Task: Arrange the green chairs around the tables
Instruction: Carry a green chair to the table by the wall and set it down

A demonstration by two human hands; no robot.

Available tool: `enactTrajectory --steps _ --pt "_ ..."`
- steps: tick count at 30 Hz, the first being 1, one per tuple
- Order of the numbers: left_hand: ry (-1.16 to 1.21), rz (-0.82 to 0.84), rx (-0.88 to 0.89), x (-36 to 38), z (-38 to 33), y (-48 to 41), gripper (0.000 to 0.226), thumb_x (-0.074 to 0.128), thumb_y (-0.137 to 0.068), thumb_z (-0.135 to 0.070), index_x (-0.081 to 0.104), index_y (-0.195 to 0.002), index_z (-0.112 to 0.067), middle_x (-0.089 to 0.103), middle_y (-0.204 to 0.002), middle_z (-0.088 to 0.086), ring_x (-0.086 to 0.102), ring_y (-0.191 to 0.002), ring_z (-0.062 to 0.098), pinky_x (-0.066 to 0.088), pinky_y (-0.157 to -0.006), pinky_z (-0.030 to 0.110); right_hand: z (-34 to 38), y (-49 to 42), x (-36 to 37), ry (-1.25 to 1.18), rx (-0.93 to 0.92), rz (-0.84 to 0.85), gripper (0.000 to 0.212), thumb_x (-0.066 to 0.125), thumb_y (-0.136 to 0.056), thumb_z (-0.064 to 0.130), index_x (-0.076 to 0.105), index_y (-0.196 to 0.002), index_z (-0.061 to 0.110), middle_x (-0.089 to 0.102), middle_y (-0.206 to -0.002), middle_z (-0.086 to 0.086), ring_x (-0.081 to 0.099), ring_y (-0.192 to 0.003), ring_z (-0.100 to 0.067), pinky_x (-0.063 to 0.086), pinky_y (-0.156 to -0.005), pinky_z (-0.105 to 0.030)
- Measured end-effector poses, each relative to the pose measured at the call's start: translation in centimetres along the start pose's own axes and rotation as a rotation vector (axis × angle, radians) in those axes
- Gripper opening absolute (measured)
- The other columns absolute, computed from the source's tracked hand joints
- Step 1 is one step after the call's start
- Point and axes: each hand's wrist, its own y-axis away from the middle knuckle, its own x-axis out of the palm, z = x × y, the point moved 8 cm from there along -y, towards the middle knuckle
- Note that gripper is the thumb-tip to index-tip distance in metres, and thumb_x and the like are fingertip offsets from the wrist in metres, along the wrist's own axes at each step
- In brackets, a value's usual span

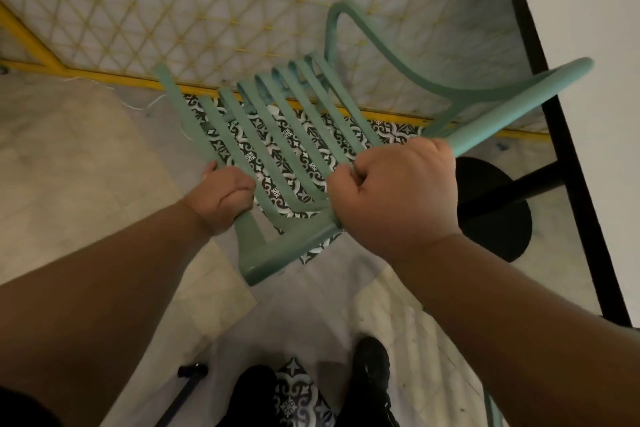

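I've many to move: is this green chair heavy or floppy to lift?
Probably light for its size: the left hand and right hand alone hold the green chair tilted. Likely stiff: its slats look straight under that grip.

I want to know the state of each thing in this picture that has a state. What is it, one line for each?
green chair: tilted, held by its slatted back; its legs are hidden.
left hand: grips the left side of the chair's back.
right hand: fingers curled round the back's right side.
table: upright on its black base, to the right.
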Motion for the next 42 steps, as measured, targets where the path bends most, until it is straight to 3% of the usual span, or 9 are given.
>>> enactTrajectory --steps 4,8,11,14,17,20,26,35,42 --pt "-0.061 0.143 0.048 -1.1 0.9 -0.7 0.027 0.043 -0.078 -0.037 0.05 -0.061 -0.017 0.051 -0.067 0.008 0.051 -0.072 0.025 0.029 -0.109 0.054 1.5 0.2 0.4 -0.01 -0.002 -0.046 0.052 0.043 -0.09 0.043 0.041 -0.045 0.017 0.034 -0.042 0.008 0.043 -0.054 -0.022 0.039 -0.083 -0.041" --pt "-0.269 0.331 -0.112 -2.6 -1.4 -1.3 0.05 0.039 -0.088 -0.04 0.067 -0.081 0.0 0.063 -0.086 0.02 0.058 -0.086 0.036 0.048 -0.087 0.048 1.7 -0.1 0.5 -0.021 -0.044 -0.015 0.054 0.038 -0.092 0.046 0.041 -0.046 0.017 0.035 -0.043 0.007 0.041 -0.051 -0.02 0.041 -0.084 -0.042" --pt "-0.168 0.187 -0.265 -6.3 -5.8 0.3 0.035 0.042 -0.096 -0.044 0.069 -0.099 -0.022 0.069 -0.101 0.003 0.063 -0.097 0.026 0.051 -0.088 0.048 1.1 0.0 0.4 -0.078 -0.179 0.067 0.062 0.036 -0.095 0.061 0.044 -0.049 0.019 0.037 -0.044 0.007 0.039 -0.046 -0.012 0.041 -0.072 -0.036" --pt "0.066 -0.052 -0.25 -8.3 -13.7 5.5 0.044 0.036 -0.081 -0.068 0.059 -0.109 -0.044 0.063 -0.094 -0.023 0.058 -0.083 -0.003 0.047 -0.069 0.03 -1.2 -0.8 -0.3 -0.128 -0.288 0.18 0.073 0.03 -0.088 0.085 0.058 -0.059 0.024 0.049 -0.051 0.009 0.048 -0.05 -0.008 0.041 -0.059 -0.029" --pt "-0.059 -0.076 -0.036 -5.5 -20.9 6.6 0.042 0.036 -0.088 -0.068 0.039 -0.125 -0.048 0.055 -0.104 -0.018 0.053 -0.087 0.002 0.034 -0.062 0.019 -6.0 -3.2 -1.4 0.024 -0.302 0.222 0.089 0.02 -0.073 0.098 0.073 -0.082 0.027 0.06 -0.069 0.009 0.056 -0.07 -0.016 0.047 -0.071 -0.036" --pt "-0.311 -0.123 -0.017 -3.1 -22.1 5.0 0.05 0.035 -0.097 -0.063 0.033 -0.141 -0.038 0.061 -0.105 -0.011 0.053 -0.082 0.011 0.038 -0.06 0.03 -11.5 -5.8 -1.8 0.135 -0.239 0.278 0.111 0.011 -0.058 0.107 0.078 -0.095 0.027 0.066 -0.08 0.001 0.06 -0.085 -0.026 0.05 -0.082 -0.044" --pt "-0.484 -0.216 0.102 -2.7 -22.8 4.6 0.023 0.055 -0.098 -0.04 0.062 -0.099 -0.018 0.043 -0.063 -0.006 0.032 -0.048 0.016 0.024 -0.046 0.025 -14.5 -7.4 -1.2 0.275 -0.203 0.298 0.111 0.0 -0.042 0.111 0.064 -0.061 0.023 0.053 -0.051 0.002 0.05 -0.048 -0.017 0.035 -0.047 -0.026" --pt "-0.514 -0.224 0.094 -3.1 -22.3 4.8 0.017 0.059 -0.097 -0.036 0.059 -0.099 -0.019 0.05 -0.066 -0.003 0.037 -0.051 0.021 0.032 -0.046 0.029 -14.3 -7.4 -1.2 0.235 -0.165 0.292 0.112 0.003 -0.042 0.112 0.062 -0.058 0.018 0.053 -0.048 0.001 0.052 -0.046 -0.018 0.044 -0.047 -0.029" --pt "-0.561 -0.23 0.119 -4.2 -20.8 5.2 0.017 0.06 -0.096 -0.039 0.059 -0.092 -0.022 0.049 -0.061 -0.005 0.038 -0.046 0.02 0.026 -0.046 0.027 -13.1 -6.4 -1.4 0.231 -0.113 0.294 0.114 -0.001 -0.037 0.113 0.059 -0.055 0.016 0.052 -0.048 0.002 0.052 -0.045 -0.017 0.034 -0.045 -0.025"
